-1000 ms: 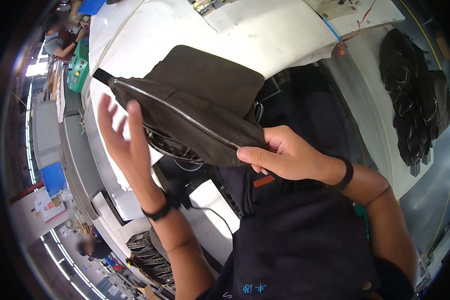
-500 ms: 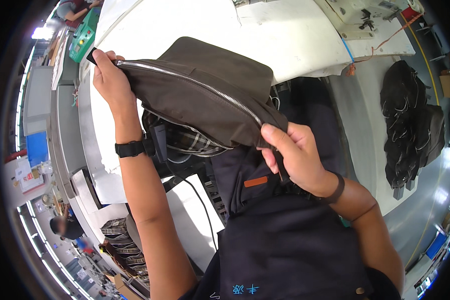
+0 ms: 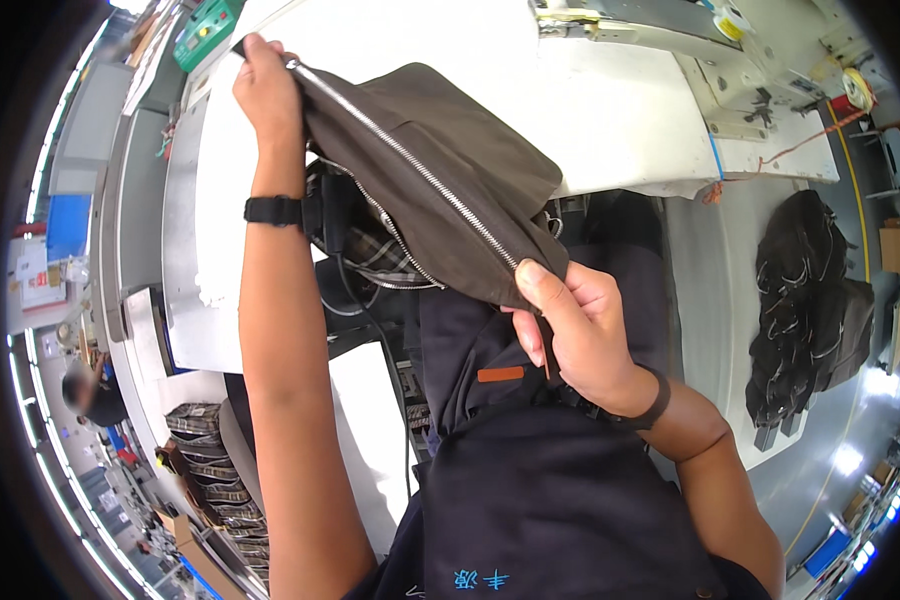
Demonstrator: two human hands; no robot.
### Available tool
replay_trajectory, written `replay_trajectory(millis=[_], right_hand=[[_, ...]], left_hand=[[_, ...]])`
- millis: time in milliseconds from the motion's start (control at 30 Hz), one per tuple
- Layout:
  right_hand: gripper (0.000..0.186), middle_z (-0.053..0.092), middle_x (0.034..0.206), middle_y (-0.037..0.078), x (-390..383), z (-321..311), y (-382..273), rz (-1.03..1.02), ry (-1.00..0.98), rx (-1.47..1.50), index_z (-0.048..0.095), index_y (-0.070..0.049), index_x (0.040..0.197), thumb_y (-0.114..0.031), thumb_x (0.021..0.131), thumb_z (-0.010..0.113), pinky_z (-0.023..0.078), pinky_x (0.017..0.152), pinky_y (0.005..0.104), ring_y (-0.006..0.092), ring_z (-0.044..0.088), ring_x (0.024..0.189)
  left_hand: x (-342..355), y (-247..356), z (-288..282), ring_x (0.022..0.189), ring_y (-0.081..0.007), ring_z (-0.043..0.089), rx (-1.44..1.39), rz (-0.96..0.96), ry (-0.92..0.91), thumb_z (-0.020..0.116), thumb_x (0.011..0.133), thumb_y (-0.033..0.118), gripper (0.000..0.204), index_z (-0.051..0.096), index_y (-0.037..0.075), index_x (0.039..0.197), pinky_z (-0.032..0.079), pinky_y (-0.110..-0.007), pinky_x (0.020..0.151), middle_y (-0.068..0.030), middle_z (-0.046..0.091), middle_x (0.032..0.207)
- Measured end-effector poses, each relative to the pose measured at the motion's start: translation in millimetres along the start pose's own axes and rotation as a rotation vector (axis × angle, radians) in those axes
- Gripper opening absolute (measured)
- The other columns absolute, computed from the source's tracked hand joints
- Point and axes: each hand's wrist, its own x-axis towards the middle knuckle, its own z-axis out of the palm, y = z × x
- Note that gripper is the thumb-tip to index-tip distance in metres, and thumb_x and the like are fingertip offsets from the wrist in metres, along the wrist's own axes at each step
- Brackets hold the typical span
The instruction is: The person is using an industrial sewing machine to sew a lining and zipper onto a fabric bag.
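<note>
A dark brown fabric bag point(image 3: 460, 150) is stretched between my hands over the white table's front edge. Its silver zipper point(image 3: 410, 160) runs slantwise, closed along the visible length. My left hand point(image 3: 270, 90) grips the bag's far left end, where a black tab pokes out beyond the fingers. Down at the zipper's near end, my right hand point(image 3: 575, 320) pinches the bag between thumb and fingers, with a thin brown strip hanging below. A second zipper point(image 3: 390, 225) on the bag's left side gapes, showing plaid lining point(image 3: 375, 250) inside.
White worktable point(image 3: 610, 130) lies beyond the bag, with machine parts point(image 3: 750, 90) at far right. Several dark bags point(image 3: 805, 310) hang in a bunch at right. Folded plaid pieces point(image 3: 220, 480) are stacked lower left. A green device point(image 3: 205, 30) stands far left. Another person point(image 3: 95, 395) works at left.
My left hand has moved up and slightly right with the bag's end, so the zipper slants more steeply. My right hand keeps its pinch and is a little lower. The view has shifted somewhat.
</note>
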Motion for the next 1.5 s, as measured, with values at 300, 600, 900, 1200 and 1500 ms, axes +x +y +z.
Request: replay_trajectory(millis=[300,600,900,1200,1500], right_hand=[[0.040,0.063,0.072,0.008,-2.1,-10.3,10.0,0.166,-0.045,0.019,0.065,0.004,0.098,-0.030,0.113,0.049,0.044,0.048,0.0266,0.0111,0.055,0.055],[0.031,0.068,0.083,0.005,-23.3,-26.7,14.3,0.192,-0.328,-0.018,0.069,0.008,0.112,-0.022,0.109,0.060,0.051,0.066,0.0259,0.0090,0.061,0.073],[0.030,0.067,0.077,0.006,-20.5,-20.9,21.0,0.168,-0.260,-0.037,0.071,0.006,0.099,-0.020,0.109,0.059,0.048,0.061,0.0252,0.0095,0.061,0.066],[0.034,0.067,0.076,0.007,-18.2,-22.0,17.8,0.203,-0.264,0.062,0.071,0.006,0.087,-0.018,0.109,0.059,0.048,0.059,0.0270,0.0116,0.062,0.062],[0.030,0.069,0.080,0.008,-18.9,-20.8,24.4,0.230,-0.271,0.020,0.072,0.007,0.092,-0.015,0.108,0.059,0.048,0.062,0.0267,0.0116,0.062,0.065]], left_hand=[[-19.5,11.0,-11.2,0.085,-0.0076,0.058,0.008,-0.052,-0.284,0.069,0.100,0.049,0.044,0.074,0.006,0.098,0.044,-0.023,0.081,-0.0001,0.067,0.092],[-11.6,-12.5,-25.0,0.080,-0.0067,0.060,0.056,-0.147,-0.314,0.064,0.102,0.048,0.046,0.077,0.005,0.100,0.047,-0.022,0.073,0.0004,0.066,0.089],[-13.0,-25.4,-24.5,0.069,-0.0048,0.053,0.177,-0.035,-0.296,0.060,0.104,0.051,0.048,0.077,0.007,0.093,0.039,-0.022,0.063,0.0046,0.059,0.074],[-15.4,-37.2,-1.0,0.068,-0.0080,0.051,0.256,0.069,-0.360,0.055,0.105,0.053,0.053,0.077,0.007,0.090,0.040,-0.026,0.065,0.0027,0.057,0.072],[-23.3,-42.6,-5.8,0.067,-0.0079,0.056,0.203,-0.061,-0.410,0.057,0.104,0.053,0.054,0.077,0.005,0.091,0.041,-0.023,0.063,0.0002,0.063,0.074]])
